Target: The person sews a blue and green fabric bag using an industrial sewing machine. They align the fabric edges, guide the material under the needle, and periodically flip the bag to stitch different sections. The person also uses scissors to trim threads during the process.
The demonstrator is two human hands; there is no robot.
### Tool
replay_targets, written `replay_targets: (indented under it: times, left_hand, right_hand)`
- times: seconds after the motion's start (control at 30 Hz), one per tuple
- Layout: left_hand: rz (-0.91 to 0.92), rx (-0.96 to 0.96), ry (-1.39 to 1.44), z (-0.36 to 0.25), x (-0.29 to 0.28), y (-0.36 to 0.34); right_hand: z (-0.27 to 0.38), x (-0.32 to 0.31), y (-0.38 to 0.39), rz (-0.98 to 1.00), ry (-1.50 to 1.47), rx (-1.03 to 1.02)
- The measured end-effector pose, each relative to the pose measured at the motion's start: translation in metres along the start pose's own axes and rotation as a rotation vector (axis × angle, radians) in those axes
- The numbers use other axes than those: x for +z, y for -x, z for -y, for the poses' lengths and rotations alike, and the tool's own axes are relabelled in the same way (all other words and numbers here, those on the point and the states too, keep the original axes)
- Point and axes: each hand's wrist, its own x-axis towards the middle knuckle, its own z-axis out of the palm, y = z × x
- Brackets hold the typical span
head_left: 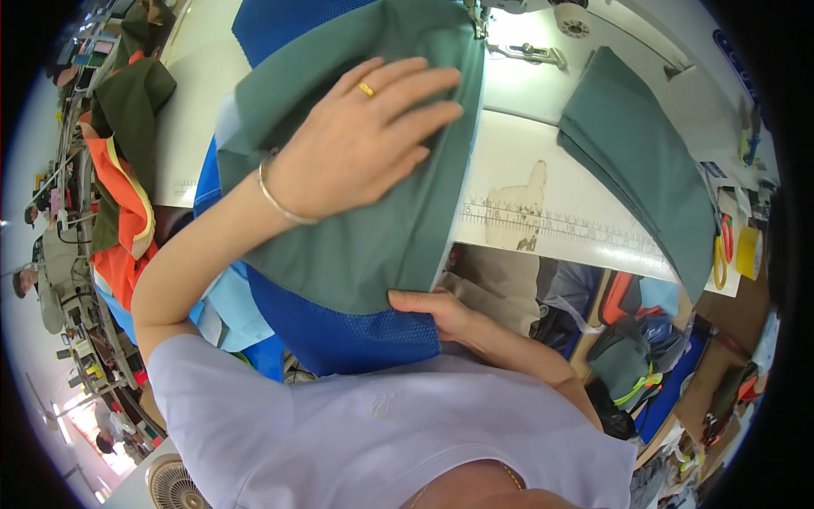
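A green fabric piece [365, 246] with blue mesh [339, 331] along its lower side stretches from the sewing machine's presser foot [480, 24] down toward my chest. My left hand [365, 140], wearing a ring and a bangle, lies on the green cloth with its fingers spread apart. At the lower right edge of the cloth, my right hand [441, 312] grips it, the thumb on top and the other fingers hidden beneath. The right-hand edge of the cloth runs up to the presser foot, beside a metal edge guide [530, 55].
Folded green fabric [632, 161] lies on the table's right side, past a printed ruler [560, 219]. Yellow-handled scissors [721, 259] and a yellow tape roll [749, 253] sit farther right. Orange and olive cloth [123, 187] hangs at the left. Bags and fabric fill the space below the table.
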Motion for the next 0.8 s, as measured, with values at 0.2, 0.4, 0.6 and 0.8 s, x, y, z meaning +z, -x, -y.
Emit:
replay_targets:
  times: [0.2, 0.4, 0.6, 0.8]
  left_hand:
    - [0.042, 0.083, 0.114, -0.02, 0.007, 0.005]
    - [0.043, 0.069, 0.182, -0.015, 0.009, 0.003]
    - [-0.005, 0.076, 0.225, -0.007, 0.013, -0.006]
    - [-0.006, 0.093, 0.235, 0.009, 0.014, -0.022]
  right_hand:
    - [-0.003, 0.006, 0.003, -0.021, 0.004, -0.017]
    - [-0.04, 0.014, 0.017, -0.234, 0.31, -0.231]
    - [-0.029, 0.018, 0.016, -0.249, 0.26, -0.177]
    - [-0.007, 0.023, 0.015, -0.233, 0.183, -0.1]
